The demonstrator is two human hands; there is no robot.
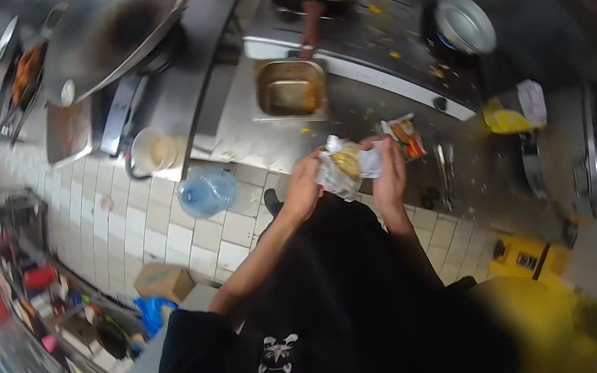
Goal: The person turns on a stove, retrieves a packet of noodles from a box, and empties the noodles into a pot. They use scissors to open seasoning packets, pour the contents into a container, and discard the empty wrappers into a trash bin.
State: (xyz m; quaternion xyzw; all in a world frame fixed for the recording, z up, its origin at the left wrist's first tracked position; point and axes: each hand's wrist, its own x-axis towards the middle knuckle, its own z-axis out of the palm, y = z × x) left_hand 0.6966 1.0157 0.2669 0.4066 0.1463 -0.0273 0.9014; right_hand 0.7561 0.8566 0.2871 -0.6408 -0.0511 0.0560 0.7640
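While pinching white wrapper (329,174) with left hand (304,188) opposite straight-fingered right hand (391,179), grip unclear, by counter (240,134), treat yellow lump (346,161) inside as likely light, soft; hold at wrapper edges.

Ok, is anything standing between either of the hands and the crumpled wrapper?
Nothing visible. The left hand grips the crumpled wrapper at its left side; the right hand is at its right side. The red packet lies beyond, not between them.
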